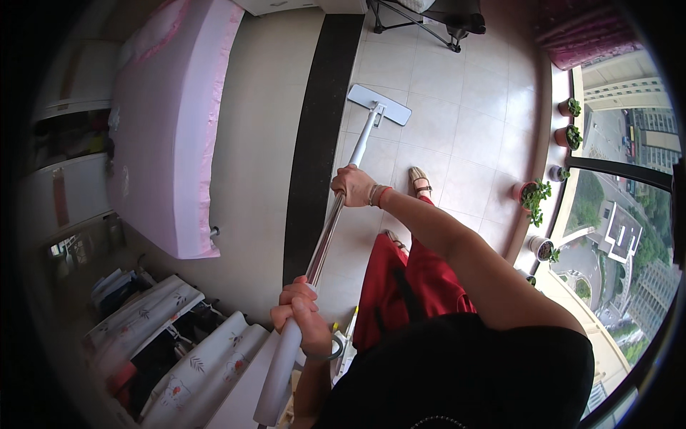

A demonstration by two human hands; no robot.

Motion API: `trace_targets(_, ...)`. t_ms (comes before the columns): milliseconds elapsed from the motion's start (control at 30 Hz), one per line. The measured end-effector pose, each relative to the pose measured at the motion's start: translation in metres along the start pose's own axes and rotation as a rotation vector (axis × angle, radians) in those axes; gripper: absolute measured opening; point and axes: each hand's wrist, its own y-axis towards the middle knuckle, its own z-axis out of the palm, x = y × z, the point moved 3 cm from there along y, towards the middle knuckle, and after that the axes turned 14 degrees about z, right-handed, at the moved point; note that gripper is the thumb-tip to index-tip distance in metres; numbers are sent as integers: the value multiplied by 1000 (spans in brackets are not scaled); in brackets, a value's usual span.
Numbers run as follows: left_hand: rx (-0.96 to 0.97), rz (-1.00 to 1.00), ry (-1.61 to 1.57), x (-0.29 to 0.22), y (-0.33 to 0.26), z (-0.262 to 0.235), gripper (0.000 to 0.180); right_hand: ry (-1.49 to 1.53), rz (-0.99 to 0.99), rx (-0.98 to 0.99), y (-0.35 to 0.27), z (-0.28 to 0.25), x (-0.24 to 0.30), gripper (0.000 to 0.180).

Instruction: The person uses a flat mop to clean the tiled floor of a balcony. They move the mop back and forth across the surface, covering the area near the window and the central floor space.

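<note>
I hold a long flat mop with both hands. My right hand [352, 185] grips the metal mop pole [326, 237] partway down. My left hand [303, 313] grips the pale upper end of the pole, near my body. The flat grey mop head [379, 104] rests on the light tiled floor [457, 107] ahead of me, beside a dark floor strip [316, 143]. My sandalled foot [419, 181] stands just right of the pole, and I wear red trousers.
A bed with a pink cover [168, 121] stands at the left. Folded patterned cloths [186, 343] lie at the lower left. Potted plants [534, 194] line the curved window sill at the right. A dark folding stand [436, 21] sits at the far end.
</note>
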Motion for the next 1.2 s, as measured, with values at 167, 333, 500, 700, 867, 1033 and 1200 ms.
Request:
trace_targets(167, -154, -181, 113, -54, -39, -82, 19, 4, -12, 124, -69, 61, 86, 14)
trace_targets(333, -215, -145, 64, -71, -63, -120, 19, -13, 14, 298, -112, 83, 125, 13)
trace_targets(500, -159, 2, -70, -61, -40, -84, 17, 8, 23, 248, -100, 51, 101, 10)
trace_targets(700, -135, 44, -163, -12, -4, 4, 17, -15, 119, 145, -59, -22, 4, 13)
trace_targets(867, -65, 101, -244, 32, 40, 112, 16, -32, 181, -40, -20, -106, -94, 12)
trace_targets(1033, 16, 160, -362, 77, 69, 214, 18, -117, 211, -170, 8, -174, -197, 6)
trace_targets(1200, 92, 142, -356, 91, 67, 226, 18, -151, 261, -178, 5, -181, -221, 5)
